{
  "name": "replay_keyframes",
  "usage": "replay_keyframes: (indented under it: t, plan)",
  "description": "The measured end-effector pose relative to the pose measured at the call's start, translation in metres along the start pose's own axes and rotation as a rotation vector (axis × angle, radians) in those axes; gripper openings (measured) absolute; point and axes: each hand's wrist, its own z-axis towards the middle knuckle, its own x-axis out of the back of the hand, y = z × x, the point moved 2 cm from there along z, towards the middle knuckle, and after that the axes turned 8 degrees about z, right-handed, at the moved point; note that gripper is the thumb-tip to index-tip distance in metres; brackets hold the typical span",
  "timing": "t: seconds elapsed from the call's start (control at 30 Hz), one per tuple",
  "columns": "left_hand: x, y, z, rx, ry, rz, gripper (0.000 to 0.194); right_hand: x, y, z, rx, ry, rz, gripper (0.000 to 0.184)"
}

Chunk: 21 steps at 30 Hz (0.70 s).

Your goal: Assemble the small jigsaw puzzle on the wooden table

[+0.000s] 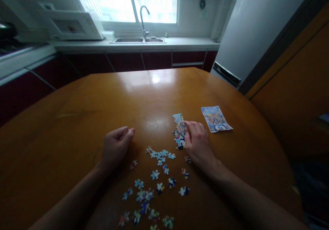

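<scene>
A partly joined jigsaw puzzle [180, 129], a narrow upright strip, lies on the wooden table right of centre. Against its right edge rests my right hand [199, 141], fingers bent and together, thumb and index at the strip; any single piece between them is hidden. My left hand [115, 144] is closed in a fist on the table, well left of the puzzle, with nothing showing in it. Between my arms are scattered loose puzzle pieces [155, 174], some light blue, others dark or multicoloured. One reddish piece [133, 165] is nearest my left hand.
A printed picture sheet [216, 118] lies right of my right hand. The round-ended wooden table [102, 96] reaches toward a counter with a sink [128, 40] and faucet. A microwave [74, 25] stands back left, a refrigerator [259, 28] at right.
</scene>
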Motion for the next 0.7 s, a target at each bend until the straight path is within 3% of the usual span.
replay_keyframes:
  t: [0.7]
  plan:
    - [-0.003, -0.002, 0.000, 0.005, -0.021, -0.073, 0.047, -0.001, 0.013, 0.001, -0.038, -0.060, -0.024, 0.044]
